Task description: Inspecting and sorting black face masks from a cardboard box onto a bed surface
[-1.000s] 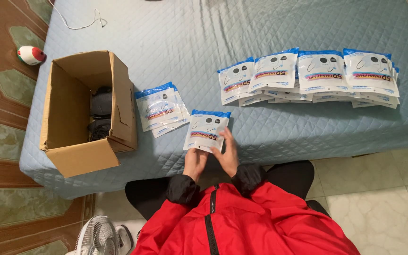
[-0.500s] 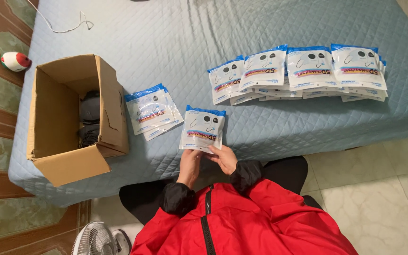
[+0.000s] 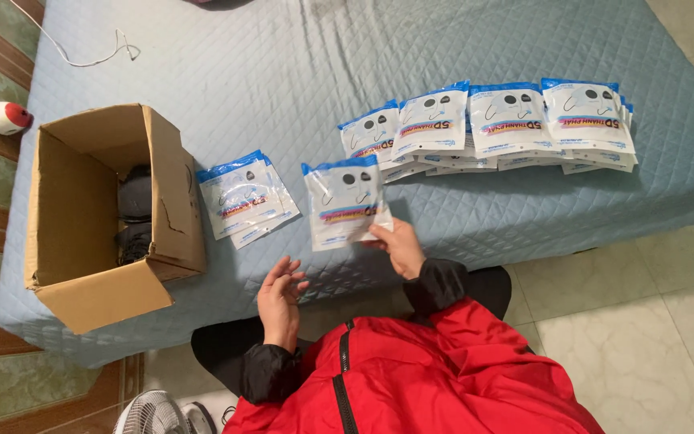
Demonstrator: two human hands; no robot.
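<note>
My right hand [image 3: 398, 246] pinches the lower right corner of a flat white plastic packet [image 3: 344, 202] with a blue top strip, holding it over the near edge of the bed. My left hand [image 3: 279, 294] hangs free below and to the left, fingers apart, holding nothing. A small stack of the same packets [image 3: 242, 196] lies just left of the held one. A long overlapping row of packets [image 3: 491, 124] runs across the bed to the right.
An open cardboard box [image 3: 70, 233] with dark items inside sits at the bed's left end. The bed has a blue quilted cover [image 3: 283, 72] with a white cord [image 3: 82, 56]. A red-and-white object [image 3: 3, 117] and a fan [image 3: 150, 414] are on the floor.
My left hand has let go of the packet and dropped down to the left. My right hand alone now holds the packet, shifted slightly right.
</note>
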